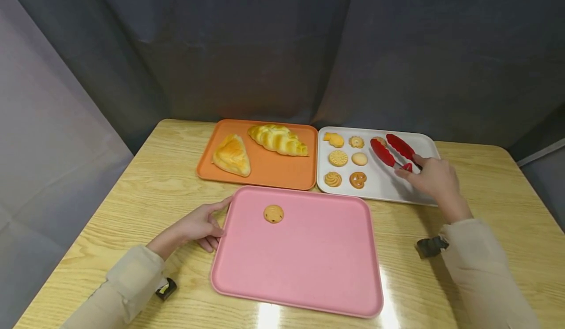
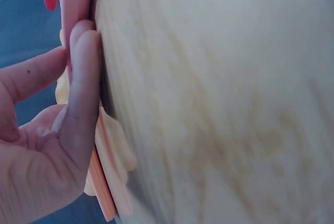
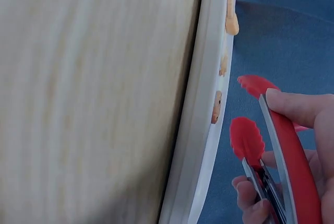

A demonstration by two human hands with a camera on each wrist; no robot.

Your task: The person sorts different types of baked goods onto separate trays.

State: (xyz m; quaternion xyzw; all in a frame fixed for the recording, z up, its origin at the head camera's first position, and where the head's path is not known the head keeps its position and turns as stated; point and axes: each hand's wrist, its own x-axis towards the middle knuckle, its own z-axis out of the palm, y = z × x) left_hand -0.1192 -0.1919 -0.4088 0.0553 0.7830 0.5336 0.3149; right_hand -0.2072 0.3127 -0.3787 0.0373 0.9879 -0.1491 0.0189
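My right hand (image 1: 434, 179) holds red-tipped tongs (image 3: 292, 151) over the right part of the white tray (image 1: 397, 189). The tongs' two red heads are spread apart, and a brown cookie (image 1: 380, 141) shows partly between them in the head view. My left hand (image 1: 196, 226) pinches the left rim of the pink tray (image 1: 309, 260); in the left wrist view the thumb lies on one side of the rim and fingers on the other. One round cookie with dark chips (image 1: 273, 214) lies on the pink tray, toward its upper left.
The white tray also bears several cookies, among them a fish-shaped one (image 1: 334, 139), a swirl (image 1: 333, 179) and a pretzel (image 1: 358, 180). Beside it, an orange tray (image 1: 273, 174) holds a triangular pastry (image 1: 232, 156) and a long twisted bread (image 1: 278, 140). Dark cloth (image 1: 247, 49) hangs behind the table.
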